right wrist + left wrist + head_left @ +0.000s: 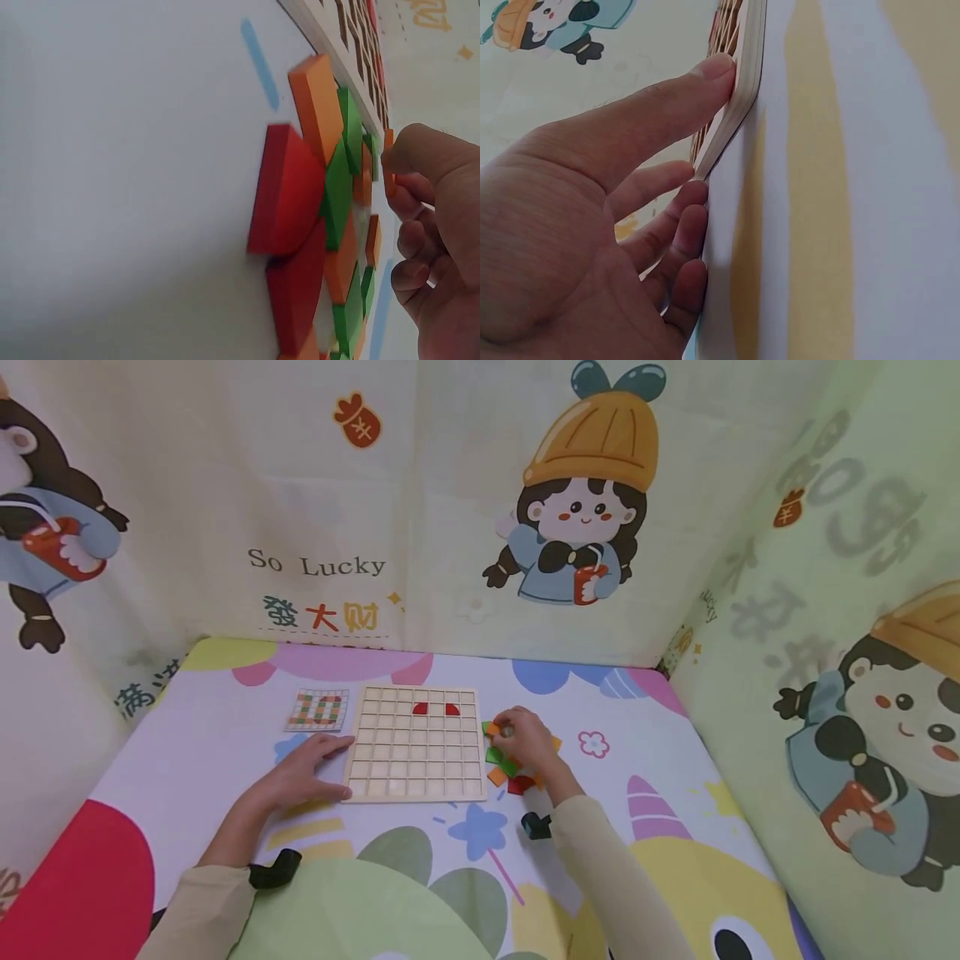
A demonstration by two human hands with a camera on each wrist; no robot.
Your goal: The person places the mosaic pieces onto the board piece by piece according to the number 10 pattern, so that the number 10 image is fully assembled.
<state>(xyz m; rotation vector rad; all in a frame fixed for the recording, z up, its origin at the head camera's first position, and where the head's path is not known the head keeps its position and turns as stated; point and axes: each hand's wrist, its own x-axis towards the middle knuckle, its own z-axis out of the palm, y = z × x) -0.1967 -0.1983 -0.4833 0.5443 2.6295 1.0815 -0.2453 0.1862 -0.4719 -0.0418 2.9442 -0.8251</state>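
A wooden grid board (415,762) lies flat on the table, with two red curved pieces (421,709) set in its upper rows. My left hand (306,770) rests against the board's left side; in the left wrist view its thumb (667,109) touches the rim, and the other fingers are loosely bent beside it. To the right of the board my right hand (528,747) is over a loose pile of tiles. Between thumb and finger it pinches an orange tile (388,165). Green tiles (339,191), orange tiles and red curved pieces (289,199) lie below it.
A small card with a coloured grid pattern (317,710) lies left of the board's far corner. Black straps with small devices (275,870) are on both wrists. A printed cloth covers the table, and printed curtains (442,510) stand behind and at the sides.
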